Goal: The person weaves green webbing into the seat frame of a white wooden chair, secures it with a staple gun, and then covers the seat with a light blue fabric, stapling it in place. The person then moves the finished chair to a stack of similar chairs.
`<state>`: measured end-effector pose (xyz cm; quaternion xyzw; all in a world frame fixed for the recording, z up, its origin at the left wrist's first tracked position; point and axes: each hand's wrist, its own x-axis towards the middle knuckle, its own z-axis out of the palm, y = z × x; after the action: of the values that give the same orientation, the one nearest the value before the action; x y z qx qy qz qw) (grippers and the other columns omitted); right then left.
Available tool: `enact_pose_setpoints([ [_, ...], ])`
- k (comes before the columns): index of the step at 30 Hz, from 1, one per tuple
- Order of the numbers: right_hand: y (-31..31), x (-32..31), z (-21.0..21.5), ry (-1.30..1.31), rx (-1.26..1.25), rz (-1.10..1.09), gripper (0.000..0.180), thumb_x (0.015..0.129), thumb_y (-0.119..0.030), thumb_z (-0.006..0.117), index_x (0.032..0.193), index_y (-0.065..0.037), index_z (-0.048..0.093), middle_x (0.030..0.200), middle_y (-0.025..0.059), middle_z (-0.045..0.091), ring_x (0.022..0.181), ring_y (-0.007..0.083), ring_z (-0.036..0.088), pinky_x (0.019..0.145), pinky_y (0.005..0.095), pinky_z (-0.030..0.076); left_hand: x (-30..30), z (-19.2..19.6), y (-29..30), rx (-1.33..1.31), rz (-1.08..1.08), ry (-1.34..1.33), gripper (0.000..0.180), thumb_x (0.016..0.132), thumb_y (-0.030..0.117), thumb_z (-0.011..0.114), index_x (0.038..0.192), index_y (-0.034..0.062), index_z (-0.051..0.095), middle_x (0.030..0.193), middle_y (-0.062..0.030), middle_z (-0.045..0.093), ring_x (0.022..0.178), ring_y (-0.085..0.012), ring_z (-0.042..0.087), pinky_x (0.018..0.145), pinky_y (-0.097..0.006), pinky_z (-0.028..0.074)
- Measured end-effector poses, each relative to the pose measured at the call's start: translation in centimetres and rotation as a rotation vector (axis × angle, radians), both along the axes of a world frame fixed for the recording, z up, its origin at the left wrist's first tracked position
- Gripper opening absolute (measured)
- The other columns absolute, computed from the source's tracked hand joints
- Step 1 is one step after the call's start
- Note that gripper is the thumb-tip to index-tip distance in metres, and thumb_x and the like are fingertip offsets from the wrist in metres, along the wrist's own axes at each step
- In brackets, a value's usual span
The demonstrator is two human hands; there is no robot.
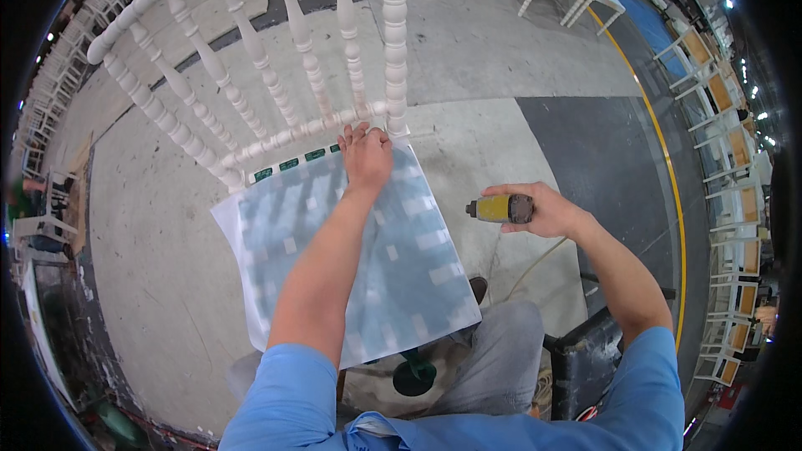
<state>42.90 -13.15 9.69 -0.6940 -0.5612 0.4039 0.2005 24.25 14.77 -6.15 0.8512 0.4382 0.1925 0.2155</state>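
White-painted spindles fan out up top, and below them sits the seat cover [409, 276], pale blue and patterned, at the back-rail end of the white chair [395, 50]. Left hand [368, 159] is down by the rail, its fingers bent and close together; whether they grip the edge or only press, I cannot tell. Right hand [551, 210] has its fingers clamped around a yellow-and-dark power tool [499, 209], nose toward the seat, well apart from it. And there's the danger: if the tool came in at that rail, those left fingers would be right in its path. A slack grip could let the cover ruck up, its loose white liner [224, 219] poking out at the left. Watch the thin hose [533, 269] too, running by the knee [505, 347]; a snag there might tug the aim off. Tight on the right, a black stool [585, 359] crowds the elbow; farther out, a yellow floor line [664, 146] and rows of chairs [735, 146].
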Motion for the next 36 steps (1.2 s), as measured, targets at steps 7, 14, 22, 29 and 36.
enact_pose_setpoints([
  [7, 0.7, 0.6, -0.5, -0.022, -0.008, 0.015, 0.069, 0.084, -0.007, 0.087, 0.147, -0.021, 0.062, 0.127, 0.0143, 0.076, 0.113, 0.0318, 0.073, 0.102, 0.0392, 0.055, -1.3, 0.4, -2.1, 0.000, -0.163, -0.120, 0.023, 0.095, 0.024, 0.074, 0.117, 0.0181, 0.076, 0.151, -0.0140, 0.056, 0.153, -0.0481, 0.034, 0.128, -0.064, 0.022],
  [14, 8.8, 1.1, -0.1, -0.107, -0.013, 0.199, 0.068, 0.084, -0.010, 0.087, 0.146, -0.020, 0.062, 0.123, 0.0146, 0.076, 0.110, 0.0355, 0.072, 0.099, 0.0422, 0.055, -2.3, -1.8, -4.6, 0.125, -0.215, -0.061, 0.039, 0.099, 0.030, 0.069, 0.137, 0.0323, 0.073, 0.163, -0.0149, 0.045, 0.154, -0.0491, 0.034, 0.127, -0.068, 0.020],
  [22, 15.4, 1.4, -1.9, -0.211, -0.134, 0.273, 0.069, 0.082, -0.006, 0.087, 0.145, -0.020, 0.063, 0.124, 0.0113, 0.077, 0.113, 0.0314, 0.071, 0.100, 0.0412, 0.056, -2.3, -1.6, -4.8, 0.117, -0.210, -0.047, 0.039, 0.100, 0.029, 0.067, 0.138, 0.0346, 0.072, 0.164, -0.0139, 0.044, 0.154, -0.0480, 0.033, 0.128, -0.066, 0.020],
  [29, 16.5, 1.0, -3.3, -0.194, -0.205, 0.278, 0.059, 0.081, -0.008, 0.088, 0.136, -0.015, 0.067, 0.121, 0.0104, 0.078, 0.113, 0.0309, 0.070, 0.100, 0.0414, 0.054, -2.4, -1.6, -4.8, 0.093, -0.195, -0.080, 0.038, 0.099, 0.025, 0.067, 0.136, 0.0333, 0.074, 0.163, -0.0141, 0.045, 0.156, -0.0463, 0.031, 0.129, -0.064, 0.017],
  [36, 15.0, 0.9, -2.8, -0.021, -0.304, -0.135, 0.043, 0.086, -0.022, 0.089, 0.117, 0.001, 0.072, 0.089, 0.0070, 0.074, 0.065, 0.0163, 0.066, 0.065, 0.0328, 0.053, -2.4, -1.9, -4.6, 0.094, -0.193, -0.140, 0.040, 0.097, 0.020, 0.067, 0.136, 0.0280, 0.074, 0.164, -0.0184, 0.044, 0.156, -0.0480, 0.030, 0.129, -0.063, 0.018],
])
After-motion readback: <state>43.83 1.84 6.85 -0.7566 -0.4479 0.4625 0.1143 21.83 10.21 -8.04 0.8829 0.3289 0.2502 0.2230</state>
